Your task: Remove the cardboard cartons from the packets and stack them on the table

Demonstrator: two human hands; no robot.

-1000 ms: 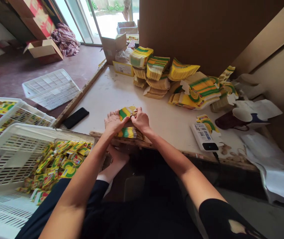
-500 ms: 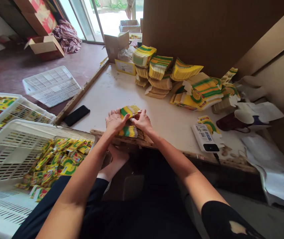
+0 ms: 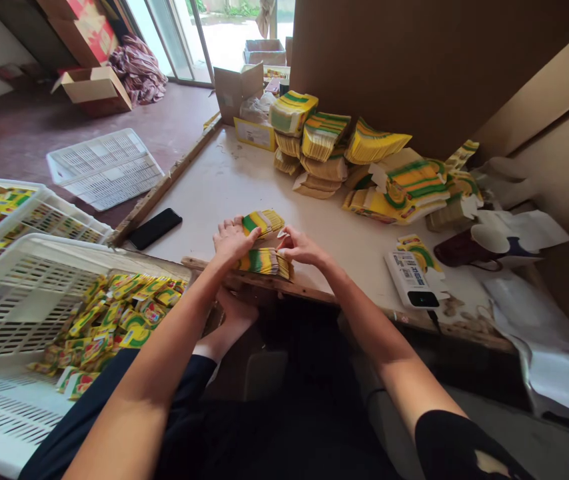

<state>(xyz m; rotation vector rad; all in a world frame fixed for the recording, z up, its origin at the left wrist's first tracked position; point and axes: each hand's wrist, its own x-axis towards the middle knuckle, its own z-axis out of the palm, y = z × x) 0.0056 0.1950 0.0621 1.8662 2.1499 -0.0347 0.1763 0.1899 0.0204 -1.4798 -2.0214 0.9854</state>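
Here, card stacks [image 3: 266,261] lie between the hands [image 3: 232,241].

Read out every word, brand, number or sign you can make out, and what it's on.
No text reads clearly.
Front stack: stripes, no legible words.
Back stack: same.
Packets: print too small.
White device: label and screen marks too small.
Yellow box: label too small.
Red carton: pale print, blurred.
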